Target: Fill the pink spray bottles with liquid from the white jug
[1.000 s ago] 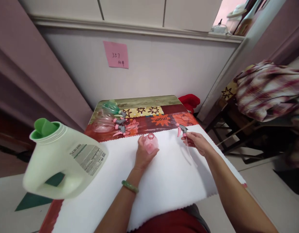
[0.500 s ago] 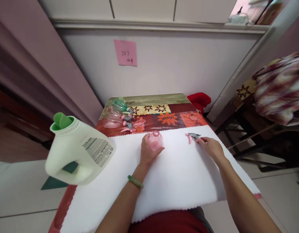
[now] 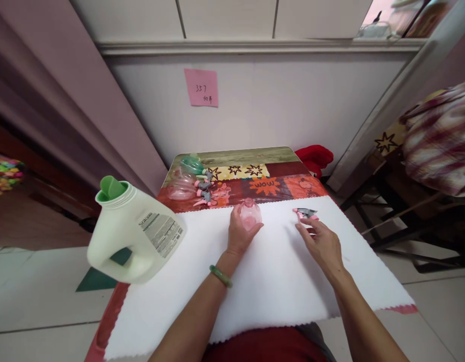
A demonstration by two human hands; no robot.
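My left hand (image 3: 242, 234) is wrapped round a clear pink spray bottle (image 3: 252, 216), upright on the white cloth with its threaded neck uncovered. A grey and pink trigger spray head (image 3: 306, 212) lies on the cloth to the right. Just in front of it is my right hand (image 3: 322, 246), thumb and fingers apart and holding nothing; its fingertips overlap the head's near edge, and I cannot tell if they touch. A large pale green jug (image 3: 130, 236) stands on the left, a green piece in its open mouth.
Several clear pink and green spray bottles (image 3: 183, 181) with grey trigger heads lie at the table's back left. The white cloth (image 3: 277, 281) covers the table's front. A pink note (image 3: 202, 88) is on the wall, and a dark stool (image 3: 401, 221) stands to the right.
My right hand has let go of the spray head, and its fingers have come off the head's rear toward me. My left hand still holds the bottle. The whole view has shifted slightly.
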